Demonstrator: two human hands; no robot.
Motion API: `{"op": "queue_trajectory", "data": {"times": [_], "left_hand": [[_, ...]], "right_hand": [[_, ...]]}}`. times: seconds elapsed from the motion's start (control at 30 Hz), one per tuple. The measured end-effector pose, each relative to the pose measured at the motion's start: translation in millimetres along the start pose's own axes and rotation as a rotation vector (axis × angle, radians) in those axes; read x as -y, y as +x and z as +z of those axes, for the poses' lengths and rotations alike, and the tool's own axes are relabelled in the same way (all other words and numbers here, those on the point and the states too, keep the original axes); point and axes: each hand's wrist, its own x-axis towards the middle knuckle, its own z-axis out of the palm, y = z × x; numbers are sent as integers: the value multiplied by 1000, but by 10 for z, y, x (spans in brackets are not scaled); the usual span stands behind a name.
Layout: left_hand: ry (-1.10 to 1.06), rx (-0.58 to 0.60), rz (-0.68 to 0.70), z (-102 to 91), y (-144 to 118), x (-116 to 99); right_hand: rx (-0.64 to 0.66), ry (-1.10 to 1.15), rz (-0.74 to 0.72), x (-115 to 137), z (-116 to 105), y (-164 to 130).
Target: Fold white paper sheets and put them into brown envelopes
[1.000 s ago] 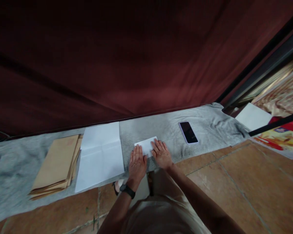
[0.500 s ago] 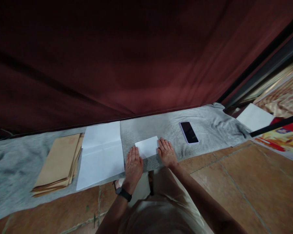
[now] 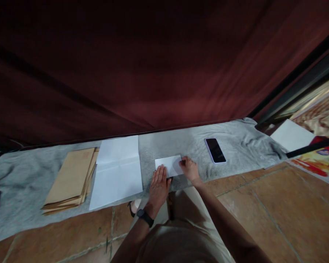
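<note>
A small white piece of paper (image 3: 172, 163), seemingly folded, lies on the grey cloth (image 3: 178, 142) in front of me. My left hand (image 3: 159, 185) rests flat on its lower left part with the fingers stretched out. At the paper's right edge, my right hand (image 3: 189, 169) has its fingers curled in and closed on the edge; the fingertips are partly hidden. Left of the hands are large white sheets (image 3: 116, 175) with a crease across them. Beyond those lies a stack of brown envelopes (image 3: 70, 173).
A phone (image 3: 215, 150) with a pale purple edge lies right of my right hand. A dark red curtain (image 3: 153, 80) hangs behind the cloth. At the far right are a black bar (image 3: 315, 144), a white sheet (image 3: 292, 135) and colourful printed packaging (image 3: 320, 160).
My right hand has gone from lying flat to curled fingers at the paper's right edge. My left hand has slid further onto the paper. The view has shifted slightly.
</note>
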Motion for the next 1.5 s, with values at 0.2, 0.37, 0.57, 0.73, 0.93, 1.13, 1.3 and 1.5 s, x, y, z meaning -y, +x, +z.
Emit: {"op": "queue_trajectory", "data": {"times": [0.2, 0.37, 0.57, 0.73, 0.93, 1.13, 1.3, 1.5], "left_hand": [[8, 11, -22, -45, 22, -56], [32, 29, 22, -54, 38, -140], [23, 53, 44, -19, -1, -213], [46, 71, 34, -5, -26, -260], [39, 60, 31, -48, -143, -202], [29, 26, -23, -112, -289, -62], [6, 4, -54, -177, -162, -64], [-41, 22, -48, -16, 303, -27]], "right_hand": [[38, 108, 34, -101, 35, 46], [-41, 118, 5, -203, 40, 106], [-226, 1, -155, -188, 71, 8], [-167, -30, -497, 24, 292, -367], [-97, -149, -572, -16, 373, -598], [-140, -196, -553, -238, 303, -615], [-150, -213, -534, -279, 309, -643], [-168, -228, -524, -262, 319, -641]]}}
